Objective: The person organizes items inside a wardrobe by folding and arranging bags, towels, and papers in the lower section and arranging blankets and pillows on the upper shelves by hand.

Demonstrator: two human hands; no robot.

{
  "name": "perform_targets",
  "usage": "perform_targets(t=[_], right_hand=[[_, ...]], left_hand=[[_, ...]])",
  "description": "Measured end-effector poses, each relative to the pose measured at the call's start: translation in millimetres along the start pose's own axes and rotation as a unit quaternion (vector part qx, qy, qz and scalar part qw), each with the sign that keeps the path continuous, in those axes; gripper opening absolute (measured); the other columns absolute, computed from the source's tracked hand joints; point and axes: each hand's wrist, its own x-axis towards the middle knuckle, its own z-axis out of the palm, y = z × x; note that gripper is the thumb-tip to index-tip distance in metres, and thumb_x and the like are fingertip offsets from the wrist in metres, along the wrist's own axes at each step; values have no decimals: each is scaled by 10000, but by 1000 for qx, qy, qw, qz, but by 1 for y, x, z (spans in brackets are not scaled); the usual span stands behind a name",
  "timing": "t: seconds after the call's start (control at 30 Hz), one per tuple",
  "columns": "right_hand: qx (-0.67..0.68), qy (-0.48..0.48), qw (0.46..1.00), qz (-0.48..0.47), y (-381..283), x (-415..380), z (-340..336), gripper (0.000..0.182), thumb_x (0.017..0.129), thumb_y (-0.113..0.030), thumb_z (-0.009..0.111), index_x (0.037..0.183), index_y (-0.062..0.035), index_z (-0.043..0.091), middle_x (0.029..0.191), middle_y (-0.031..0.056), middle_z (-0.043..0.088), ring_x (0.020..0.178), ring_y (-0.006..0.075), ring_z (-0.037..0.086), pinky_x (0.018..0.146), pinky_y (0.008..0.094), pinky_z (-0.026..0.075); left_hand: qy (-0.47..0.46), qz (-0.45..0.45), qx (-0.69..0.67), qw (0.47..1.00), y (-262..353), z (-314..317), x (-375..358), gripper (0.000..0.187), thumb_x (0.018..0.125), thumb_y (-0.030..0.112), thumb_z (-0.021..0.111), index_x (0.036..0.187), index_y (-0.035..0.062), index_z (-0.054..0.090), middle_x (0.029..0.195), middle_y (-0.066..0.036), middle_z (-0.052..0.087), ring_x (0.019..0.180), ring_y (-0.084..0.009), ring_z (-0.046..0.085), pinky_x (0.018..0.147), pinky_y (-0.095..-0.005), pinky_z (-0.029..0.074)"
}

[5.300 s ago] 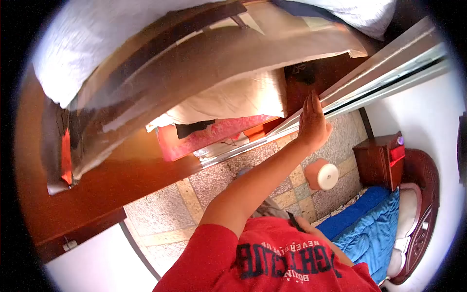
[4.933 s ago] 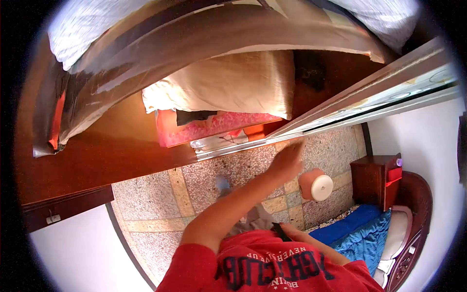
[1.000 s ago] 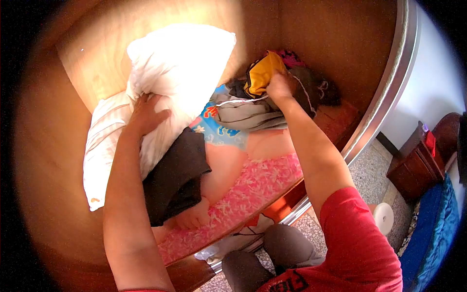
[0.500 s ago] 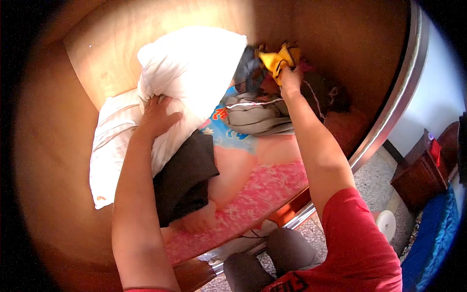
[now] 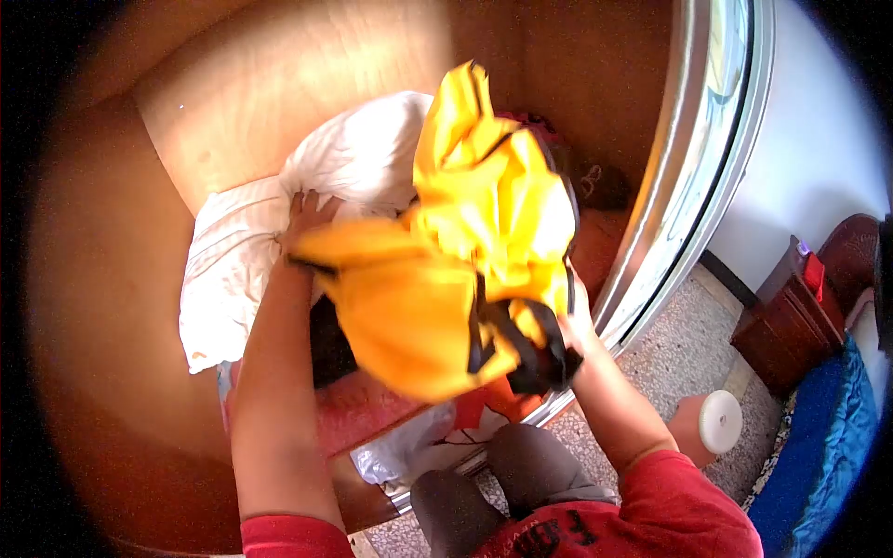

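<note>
Presently: one yellow cloth point(image 5: 391, 307), black-trimmed, in the grasp of the right hand point(image 5: 574, 339), its fingers partly hidden, its far flap across the left wrist; one white pillow point(image 5: 233, 270) under the spread fingers of the left hand point(image 5: 307, 214), any pinch impossible to tell. Likely faults: flap snagging on that wrist, loose black straps point(image 5: 535, 339) tangling round the right fingers, pillow slumping should the left press ease. Edges and room: wooden back panel point(image 5: 251, 102) beyond the left fingertips, metal-edged frame point(image 5: 670, 177) right of the right fingers, narrow gap between cloth and frame.
</note>
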Motion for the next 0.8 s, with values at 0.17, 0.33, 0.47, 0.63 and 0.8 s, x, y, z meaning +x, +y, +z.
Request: perform_targets(t=[0.17, 0.33, 0.47, 0.63, 0.8], right_hand=[[-75, 84, 977, 182, -23, -108, -47, 370, 859, -46, 486, 1228, -42, 518, 1220, 102, 564, 1125, 251, 533, 1016, 423, 381], [-100, 50, 962, 250, -26, -163, -94, 383, 737, 124, 472, 1063, -13, 618, 1031, 63, 644, 935, 158, 604, 897, 313, 476], [-317, -9, 906, 281, -7, -176, -107, 390, 725, 149, 406, 1017, 15, 627, 930, 53, 639, 857, 127, 601, 782, 240, 486], [-299, 131, 887, 325, 20, -172, -107, 382, 790, 85, 434, 1152, 28, 542, 1046, 124, 628, 921, 195, 619, 835, 300, 503], [89, 140, 905, 392, 54, -162, -138, 317, 954, -114, 419, 1247, -2, 463, 1161, 143, 593, 1029, 248, 606, 882, 383, 514]], left_hand=[[-123, -72, -60, 988, 101, -99, -12, 592, 745, 383, 672, 1298, 284, 486, 1470, -28, 299, 1394, -257, 165, 942, -697, 298], [-147, 26, -27, 988, 143, -116, -25, 548, 676, 264, 701, 1208, 280, 572, 1447, 21, 337, 1387, -172, 194, 935, -712, 267], [-113, 50, -9, 992, 151, -114, -33, 503, 663, 263, 701, 1156, 244, 602, 1420, 34, 369, 1372, -190, 226, 948, -688, 265], [-18, 128, -23, 991, 158, -105, -49, 395, 687, 174, 638, 1079, 218, 627, 1324, 20, 482, 1330, -200, 310, 934, -653, 289], [17, 93, -274, 957, 196, -135, -95, 360, 758, 155, 602, 1117, 125, 613, 1246, -73, 558, 1221, -242, 459, 1004, -454, 346]])
